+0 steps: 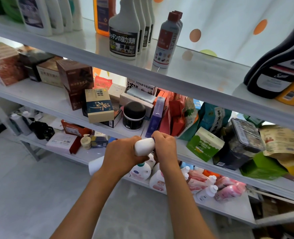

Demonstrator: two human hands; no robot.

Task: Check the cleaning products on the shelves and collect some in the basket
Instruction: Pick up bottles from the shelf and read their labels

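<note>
1. Head view: the checking step seems in hand; a white bottle [144, 146] is held at frame centre, in front of the shelves [194, 78].
2. Left hand [123, 153] wraps its body; right hand [165, 146] curls round its far end, likely the cap.
3. Next comes judging it, then dropping it in the basket, which is not in view.

The one head view looks forward and down, close to the shelves [177, 78] running from nine to three o'clock.
</note>
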